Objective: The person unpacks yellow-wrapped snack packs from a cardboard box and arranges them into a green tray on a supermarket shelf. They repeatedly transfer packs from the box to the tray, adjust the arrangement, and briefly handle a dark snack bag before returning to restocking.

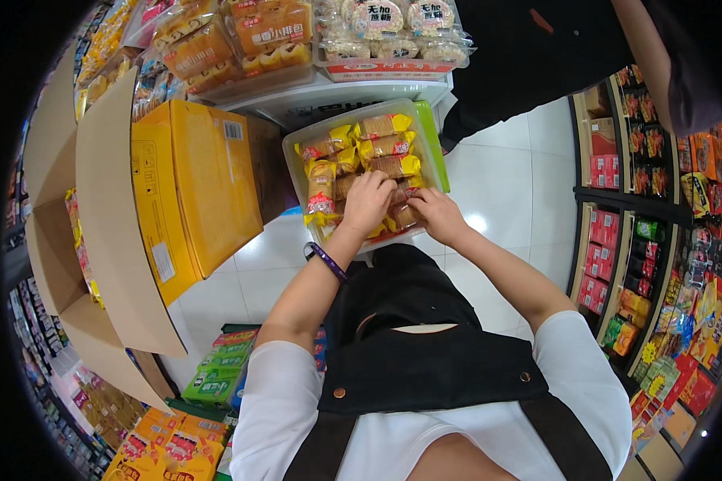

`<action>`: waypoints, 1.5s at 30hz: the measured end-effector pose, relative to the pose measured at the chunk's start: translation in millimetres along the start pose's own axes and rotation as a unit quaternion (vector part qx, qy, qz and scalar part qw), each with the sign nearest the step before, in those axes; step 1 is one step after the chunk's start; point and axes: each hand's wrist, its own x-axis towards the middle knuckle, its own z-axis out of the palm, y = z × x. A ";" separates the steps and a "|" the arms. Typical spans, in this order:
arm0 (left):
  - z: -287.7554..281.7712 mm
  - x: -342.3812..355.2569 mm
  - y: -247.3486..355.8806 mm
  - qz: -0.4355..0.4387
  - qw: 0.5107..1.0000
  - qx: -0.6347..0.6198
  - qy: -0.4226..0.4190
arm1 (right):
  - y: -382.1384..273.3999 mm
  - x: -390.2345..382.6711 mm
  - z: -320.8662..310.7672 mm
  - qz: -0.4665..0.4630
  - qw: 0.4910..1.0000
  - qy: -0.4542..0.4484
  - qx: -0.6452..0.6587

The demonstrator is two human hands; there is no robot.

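Note:
A clear plastic tub (294, 180) in front of me holds several wrapped bread rolls (321, 190) in clear and yellow packets, lying in rows. My left hand (369, 200) reaches into its middle, fingers bent and pressed together on a packet; the fingertips are partly hidden. Beside it, my right hand (439, 215) comes over the tub's right edge, with thumb and fingers closed around another bread packet (404, 215) near the front right corner. The two hands are close together but apart.
At left stand a yellow carton (221, 192) and an open cardboard box (116, 216) with similar packets inside. Beyond the tub, containers of packaged bread (265, 40) and white rice cakes (393, 48) sit on a display. Another person's dark-clothed leg (521, 64) is at upper right, near stocked shelves (618, 200).

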 end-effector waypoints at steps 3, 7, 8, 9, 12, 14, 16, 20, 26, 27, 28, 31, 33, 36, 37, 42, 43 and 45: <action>17.6 -15.0 -10.9 0.070 0.995 0.042 -0.065 | -4.6 0.0 -4.8 -0.011 1.000 -0.002 -0.001; 21.3 -22.0 -10.4 0.082 0.987 0.051 -0.125 | -4.2 -1.1 -10.7 -0.009 1.000 -0.017 -0.005; 21.3 -27.4 -12.0 0.080 0.987 0.056 -0.127 | -4.3 -2.2 -11.0 -0.010 1.000 -0.019 -0.006; 20.1 -30.9 -13.9 0.079 0.987 0.062 -0.127 | -6.4 -1.8 -14.5 -0.012 1.000 -0.019 -0.005; 23.2 -34.0 -15.5 0.066 0.983 0.082 -0.148 | -6.6 -1.3 -17.1 -0.017 1.000 -0.019 0.000; 35.5 -31.2 -14.2 0.048 0.986 0.088 -0.136 | -5.3 -1.1 -14.9 -0.019 1.000 -0.022 -0.001; 47.6 -25.1 -10.2 0.013 0.987 0.081 -0.137 | -6.1 2.6 -16.2 -0.017 0.999 -0.026 -0.005; 40.6 -17.4 -18.4 -0.043 0.986 -0.071 -0.144 | -6.8 2.5 -21.7 -0.007 0.999 -0.037 -0.004; 9.1 -12.1 -25.8 -0.029 0.980 -0.156 -0.119 | -7.4 3.7 -10.6 -0.027 0.999 0.010 -0.031; 7.7 -13.1 -22.0 -0.031 0.985 -0.130 -0.107 | -6.7 6.4 -4.6 -0.034 0.998 0.029 -0.037; 5.9 -11.9 -16.3 -0.031 0.989 -0.105 -0.095 | -5.6 8.0 1.1 -0.035 0.997 0.029 -0.058; -3.6 -11.2 -0.9 -0.025 0.998 0.017 -0.058 | -4.3 12.5 14.5 -0.035 0.994 0.044 -0.093; -4.7 -11.1 5.8 -0.019 0.999 0.045 -0.022 | -4.4 10.5 13.7 -0.029 0.994 0.060 -0.092; -2.6 -9.8 -0.1 0.017 0.997 0.078 0.000 | -4.0 13.4 13.7 -0.031 0.995 0.037 -0.086; 0.4 -10.6 -3.2 0.012 0.997 0.074 -0.016 | -4.1 13.8 14.7 -0.033 0.996 0.021 -0.083; -16.1 -2.7 -9.8 -0.027 0.998 0.060 0.019 | 10.3 25.7 35.6 0.012 0.996 -0.042 -0.080; -36.4 3.2 -3.8 -0.058 0.994 0.055 0.074 | 11.2 23.2 37.6 0.010 0.997 -0.029 -0.073; -60.8 2.9 -13.8 -0.119 0.971 0.071 0.193 | 11.3 18.0 39.0 0.016 0.997 -0.027 -0.075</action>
